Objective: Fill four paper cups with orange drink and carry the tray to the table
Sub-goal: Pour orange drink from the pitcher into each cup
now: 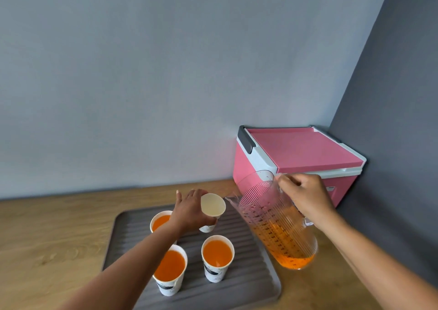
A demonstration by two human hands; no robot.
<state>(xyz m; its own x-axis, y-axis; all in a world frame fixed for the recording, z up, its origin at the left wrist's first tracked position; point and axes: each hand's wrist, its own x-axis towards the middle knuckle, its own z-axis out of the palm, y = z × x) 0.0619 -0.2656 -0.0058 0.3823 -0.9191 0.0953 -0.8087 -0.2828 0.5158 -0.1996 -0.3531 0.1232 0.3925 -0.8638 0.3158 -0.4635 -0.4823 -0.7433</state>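
— Where do the cups stand?
— 3 are full and upright on the grey tray (248, 283): the far cup (160, 222), the near-left cup (170, 268) and the near-right cup (217, 254).
— And the 4th?
— The empty cup (212, 205) is over the tray's far side, tipped toward the jug (277, 226). The left hand (192, 211) grasps it around the side.
— The right hand (305, 196)?
— Curled around the jug's handle. The jug leans spout-first toward the empty cup, with orange drink (291, 260) pooled low inside. The tray lies on the wooden counter (47, 238), with a pink cooler (296, 158) behind the jug.
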